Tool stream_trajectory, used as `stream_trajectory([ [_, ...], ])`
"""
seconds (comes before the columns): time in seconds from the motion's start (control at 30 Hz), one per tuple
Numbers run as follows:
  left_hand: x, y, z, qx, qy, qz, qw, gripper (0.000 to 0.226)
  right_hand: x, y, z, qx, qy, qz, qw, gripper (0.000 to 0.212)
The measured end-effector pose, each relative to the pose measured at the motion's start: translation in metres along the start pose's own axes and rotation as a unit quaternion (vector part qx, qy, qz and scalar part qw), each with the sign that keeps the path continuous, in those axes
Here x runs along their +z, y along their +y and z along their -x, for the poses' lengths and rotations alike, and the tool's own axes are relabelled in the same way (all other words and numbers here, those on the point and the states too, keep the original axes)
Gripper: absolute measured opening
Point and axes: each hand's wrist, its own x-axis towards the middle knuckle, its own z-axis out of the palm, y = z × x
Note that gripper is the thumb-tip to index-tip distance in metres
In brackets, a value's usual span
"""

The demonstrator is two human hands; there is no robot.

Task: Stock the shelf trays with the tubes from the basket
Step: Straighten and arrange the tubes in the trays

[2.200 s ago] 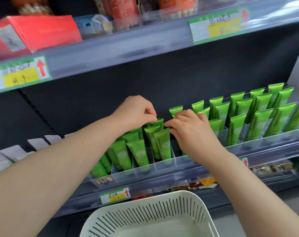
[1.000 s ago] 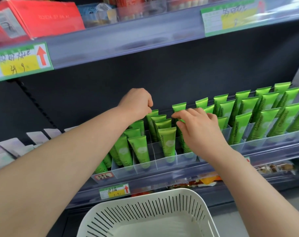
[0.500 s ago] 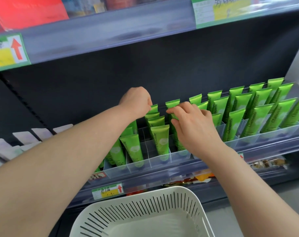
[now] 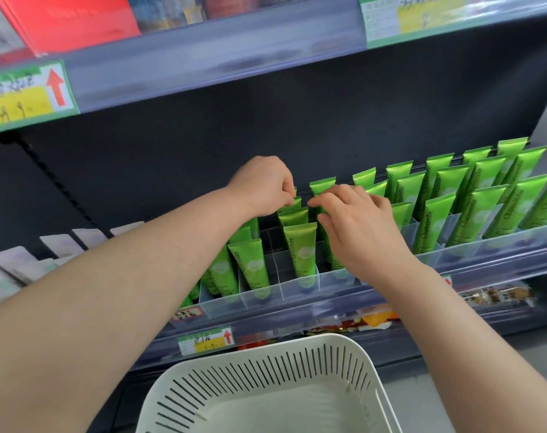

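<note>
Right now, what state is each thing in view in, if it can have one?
left hand, fingers curled, pinching the top of a tube at the back
right hand, fingers curled, pinching a tube top in the next row
green tubes, standing crimp up, leaning back, in rows
clear tray, divided slots holding tubes
white basket, no tubes in its visible part

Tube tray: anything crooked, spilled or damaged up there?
Nothing spilled or damaged. The green tubes stand in tidy rows in the clear tray; those beside the left hand lean left, perhaps only lens distortion. The white basket shows no tubes.
</note>
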Motion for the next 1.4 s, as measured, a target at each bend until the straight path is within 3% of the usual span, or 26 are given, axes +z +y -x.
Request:
stream_trajectory([
  [0.47, -0.039, -0.039, 0.035, -0.064, 0.032, 0.094, 0.993, 0.016, -0.004, -0.028, 0.001, -0.058, 0.027, -0.006, 0.998, 0.025],
  [0.67, -0.046, -0.064, 0.063, -0.101, 0.022, 0.094, 0.99, 0.015, 0.012, -0.07, -0.013, -0.108, -0.047, 0.012, 0.993, 0.023],
  [0.83, -0.037, -0.067, 0.073, -0.069, 0.014, 0.087, 0.994, 0.014, 0.022, -0.08, -0.015, -0.107, -0.106, 0.063, 0.987, 0.019],
  [1.13, -0.026, -0.059, 0.07, -0.054, -0.004, 0.085, 0.995, 0.015, 0.016, -0.07, -0.014, -0.109, -0.086, 0.117, 0.983, 0.018],
  [1.4, -0.018, -0.054, 0.068, -0.066, -0.059, 0.009, 0.996, 0.01, 0.011, -0.067, -0.012, -0.091, -0.127, 0.058, 0.986, 0.029],
])
